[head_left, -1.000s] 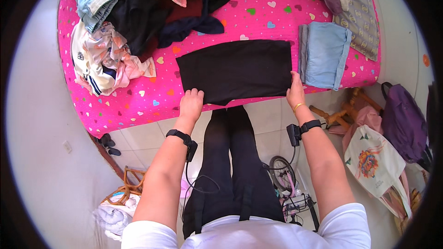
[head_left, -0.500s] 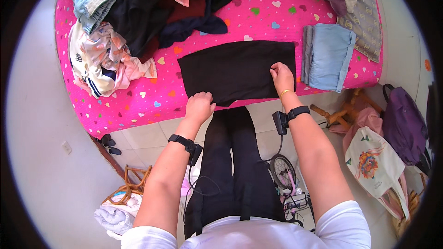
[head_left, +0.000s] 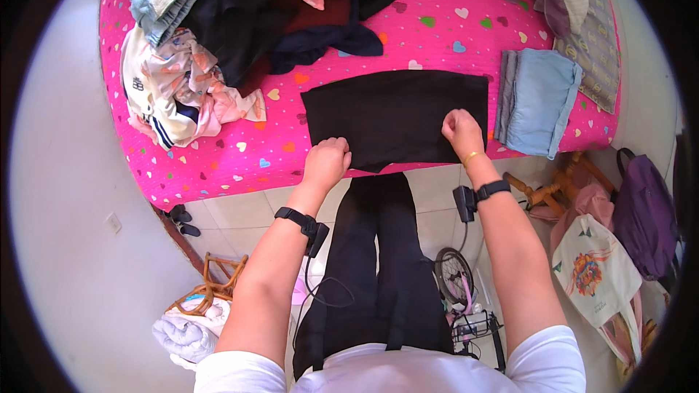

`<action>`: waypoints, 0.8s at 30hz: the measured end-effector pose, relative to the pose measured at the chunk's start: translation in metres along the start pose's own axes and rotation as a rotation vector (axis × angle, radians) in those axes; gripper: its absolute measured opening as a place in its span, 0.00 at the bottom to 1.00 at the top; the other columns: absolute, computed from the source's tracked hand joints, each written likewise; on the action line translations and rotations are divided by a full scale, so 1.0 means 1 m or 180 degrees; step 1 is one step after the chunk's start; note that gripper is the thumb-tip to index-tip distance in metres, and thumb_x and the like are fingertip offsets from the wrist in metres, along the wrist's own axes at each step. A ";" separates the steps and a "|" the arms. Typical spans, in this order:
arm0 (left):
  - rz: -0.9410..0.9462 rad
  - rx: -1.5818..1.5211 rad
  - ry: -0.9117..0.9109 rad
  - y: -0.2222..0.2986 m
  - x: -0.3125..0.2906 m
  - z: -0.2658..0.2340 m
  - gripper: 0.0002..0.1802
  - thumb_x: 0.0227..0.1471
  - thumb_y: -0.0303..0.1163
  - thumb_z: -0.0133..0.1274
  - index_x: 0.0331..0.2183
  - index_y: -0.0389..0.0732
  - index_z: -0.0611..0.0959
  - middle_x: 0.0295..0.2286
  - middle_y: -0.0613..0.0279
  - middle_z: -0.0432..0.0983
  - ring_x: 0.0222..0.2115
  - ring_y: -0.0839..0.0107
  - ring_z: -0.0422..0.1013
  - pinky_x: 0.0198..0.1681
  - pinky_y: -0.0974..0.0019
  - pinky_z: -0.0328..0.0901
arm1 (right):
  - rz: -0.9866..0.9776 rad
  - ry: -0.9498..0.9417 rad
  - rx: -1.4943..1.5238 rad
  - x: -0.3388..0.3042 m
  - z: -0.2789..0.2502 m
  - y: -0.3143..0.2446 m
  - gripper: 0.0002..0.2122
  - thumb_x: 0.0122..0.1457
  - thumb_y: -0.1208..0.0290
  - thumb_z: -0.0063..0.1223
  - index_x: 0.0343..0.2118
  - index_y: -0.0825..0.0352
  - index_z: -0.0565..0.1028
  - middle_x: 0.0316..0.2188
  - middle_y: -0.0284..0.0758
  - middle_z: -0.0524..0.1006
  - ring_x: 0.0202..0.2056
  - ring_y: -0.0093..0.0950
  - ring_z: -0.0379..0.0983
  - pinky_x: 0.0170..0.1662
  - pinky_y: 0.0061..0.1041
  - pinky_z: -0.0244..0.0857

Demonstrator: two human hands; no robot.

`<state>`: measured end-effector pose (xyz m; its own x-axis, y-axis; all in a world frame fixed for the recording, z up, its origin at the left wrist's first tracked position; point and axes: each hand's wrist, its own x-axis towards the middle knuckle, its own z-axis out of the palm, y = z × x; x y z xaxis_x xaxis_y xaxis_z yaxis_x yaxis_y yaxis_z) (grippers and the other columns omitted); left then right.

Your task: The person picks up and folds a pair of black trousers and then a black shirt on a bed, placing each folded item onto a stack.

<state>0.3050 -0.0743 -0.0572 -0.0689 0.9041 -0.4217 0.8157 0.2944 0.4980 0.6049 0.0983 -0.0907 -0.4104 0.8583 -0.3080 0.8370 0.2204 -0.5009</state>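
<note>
Right hand (head_left: 464, 135) shifted inward from the right edge of the black garment (head_left: 397, 113) since a second ago

Head view: the black garment lies flat near the front edge of the pink heart-print bedcover (head_left: 437, 58), its long axis running left to right across the body. Left hand (head_left: 328, 161) is at its front-left corner, fingers curled; the right hand is over its right part, nearer that short end, fingers drawn together. Whether either grips cloth I cannot tell. Just beyond the right end, a strip of bedcover between, lie a folded grey garment (head_left: 507, 91) and a folded light-blue garment (head_left: 542, 102), the closest things in the way. A dark cloth heap (head_left: 226, 29) and cream printed clothes (head_left: 156, 94) sit to the left, apart from it
</note>
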 end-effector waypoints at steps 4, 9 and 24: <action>-0.0248 0.0059 0.0434 -0.023 0.012 -0.005 0.04 0.54 0.30 0.54 0.30 0.40 0.78 0.26 0.51 0.77 0.30 0.50 0.76 0.34 0.48 0.71 | -0.0525 -0.1133 0.0305 -0.030 -0.002 -0.016 0.05 0.48 0.78 0.59 0.27 0.64 0.74 0.27 0.41 0.74 0.33 0.42 0.75 0.37 0.40 0.71; -0.0401 0.0082 0.0998 -0.037 0.041 -0.033 0.04 0.56 0.28 0.52 0.36 0.42 0.79 0.31 0.50 0.76 0.34 0.48 0.75 0.36 0.48 0.70 | -0.0771 -0.0724 0.0105 -0.045 0.003 -0.042 0.07 0.51 0.82 0.55 0.32 0.63 0.74 0.33 0.38 0.74 0.41 0.41 0.72 0.44 0.39 0.71; 0.0008 0.0609 0.0828 -0.029 0.097 -0.027 0.11 0.51 0.35 0.61 0.38 0.45 0.82 0.37 0.60 0.75 0.42 0.55 0.70 0.46 0.51 0.64 | -0.0356 -0.1025 -0.1528 0.030 0.020 -0.077 0.50 0.48 0.42 0.65 0.71 0.39 0.48 0.74 0.36 0.41 0.73 0.43 0.35 0.63 0.71 0.44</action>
<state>0.2587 0.0135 -0.0919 -0.1910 0.9609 -0.2006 0.9075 0.2507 0.3370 0.5208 0.0973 -0.0777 -0.5320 0.6503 -0.5423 0.8218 0.5509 -0.1455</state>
